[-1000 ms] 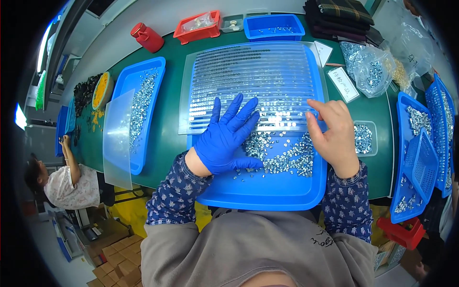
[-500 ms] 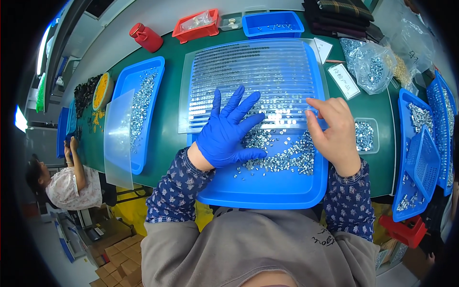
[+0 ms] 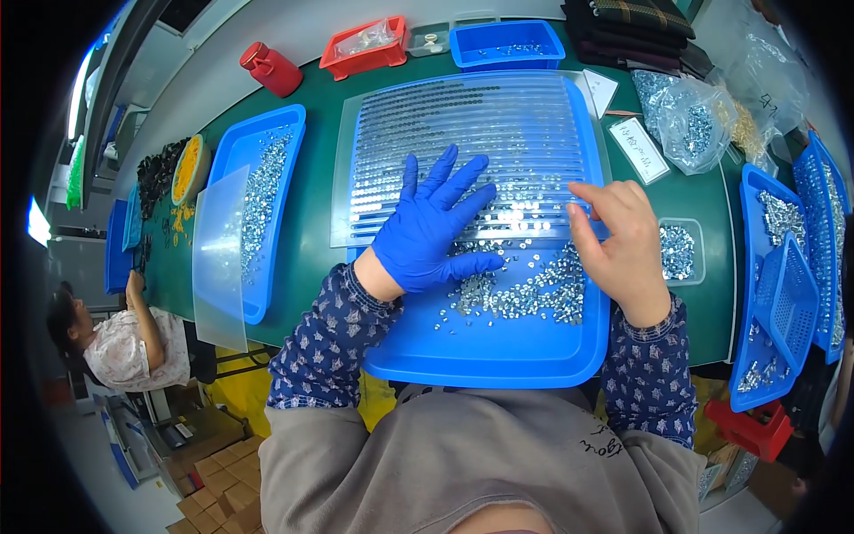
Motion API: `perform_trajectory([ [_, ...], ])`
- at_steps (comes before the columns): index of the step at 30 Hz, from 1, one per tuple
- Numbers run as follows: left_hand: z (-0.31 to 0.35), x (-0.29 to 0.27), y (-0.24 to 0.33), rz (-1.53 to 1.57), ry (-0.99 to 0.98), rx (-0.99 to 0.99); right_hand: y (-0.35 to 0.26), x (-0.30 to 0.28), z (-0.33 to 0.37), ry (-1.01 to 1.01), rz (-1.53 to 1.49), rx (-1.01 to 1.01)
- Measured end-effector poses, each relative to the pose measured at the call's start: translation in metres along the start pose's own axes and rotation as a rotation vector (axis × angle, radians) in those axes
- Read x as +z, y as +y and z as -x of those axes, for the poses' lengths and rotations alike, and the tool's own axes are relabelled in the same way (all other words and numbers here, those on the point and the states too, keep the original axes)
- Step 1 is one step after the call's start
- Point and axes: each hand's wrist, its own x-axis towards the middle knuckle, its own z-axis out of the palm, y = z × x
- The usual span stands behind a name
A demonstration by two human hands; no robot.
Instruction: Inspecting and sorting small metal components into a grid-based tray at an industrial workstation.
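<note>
Since half a second ago the blue-gloved left hand has slid slightly left, fingers spread flat, released grip, pressing small shiny metal parts against the clear grooved plastic sorting plate lying on the large blue plastic tray. The bare right hand is half curled, pinching the plate's edge. The parts look light, hard, slippery: best swept, not picked. A bag of parts and side trays crowd the green tabletop.

I see through one head-worn fisheye, looking steeply down from close above the green surface. It faces forward across the blue tray, the wearer's forearms entering from below, and straight edges bend near the rim.
</note>
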Motion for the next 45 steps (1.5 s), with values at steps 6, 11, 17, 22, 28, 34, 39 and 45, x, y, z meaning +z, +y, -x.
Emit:
perform_trajectory([
  [6,0.005,0.003,0.006,-0.016,-0.029,0.037,-0.002,-0.001,-0.001,0.006,-0.001,0.003],
  [11,0.004,0.003,0.013,-0.043,-0.078,0.058,0.000,-0.002,0.000,0.012,-0.010,0.001],
  [17,0.010,0.004,0.015,-0.046,-0.075,0.010,-0.001,-0.003,-0.001,0.015,-0.009,0.015],
  [22,0.013,0.002,0.019,-0.103,-0.067,0.002,-0.001,-0.003,-0.003,0.012,-0.005,0.015],
  [28,0.028,-0.025,-0.012,0.117,0.255,-0.148,0.007,-0.002,0.000,0.024,0.112,0.073],
  [34,0.076,-0.015,-0.086,0.080,0.622,-0.488,0.014,0.001,0.005,0.021,0.255,0.169],
  [39,0.078,0.000,-0.096,0.432,0.382,-0.942,0.015,0.003,0.003,-0.109,0.207,0.437],
  [45,0.080,0.020,-0.106,0.372,0.519,-0.837,0.020,0.005,0.000,0.003,-0.135,0.552],
])
